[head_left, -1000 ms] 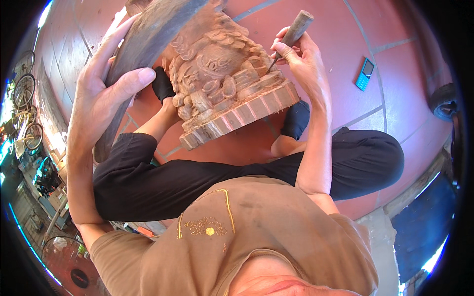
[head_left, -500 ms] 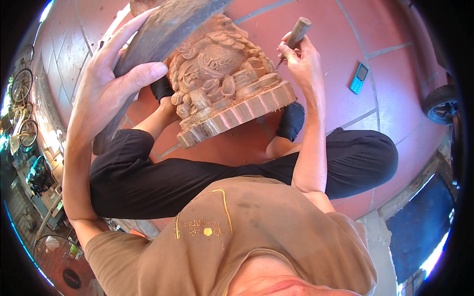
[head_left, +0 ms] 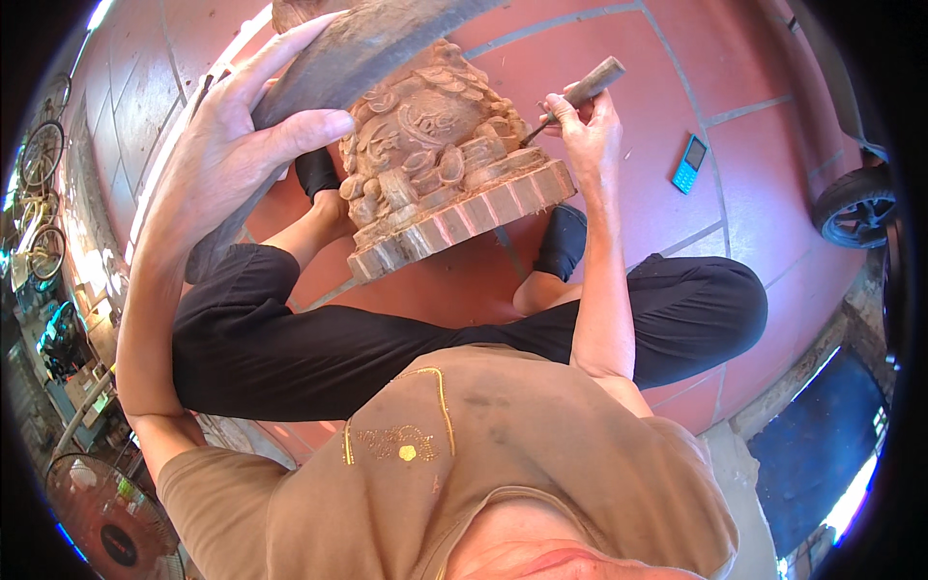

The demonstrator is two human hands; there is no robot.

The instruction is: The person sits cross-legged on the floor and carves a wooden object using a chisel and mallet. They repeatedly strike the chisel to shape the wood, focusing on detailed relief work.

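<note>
Right now the right hand is closed around a wooden-handled chisel, tip set against the upper right side of the wooden carving, which stands on the red tiled floor between the person's black-socked feet. Left hand lies spread open on the dark curved wood piece leaning over the carving's top, thumb pressed to its edge. Off right on the tiles, well apart, a blue phone; a tyre near the rim.

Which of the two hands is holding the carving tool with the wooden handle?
The right hand holds the chisel; the left hand rests on the large dark curved piece.
</note>
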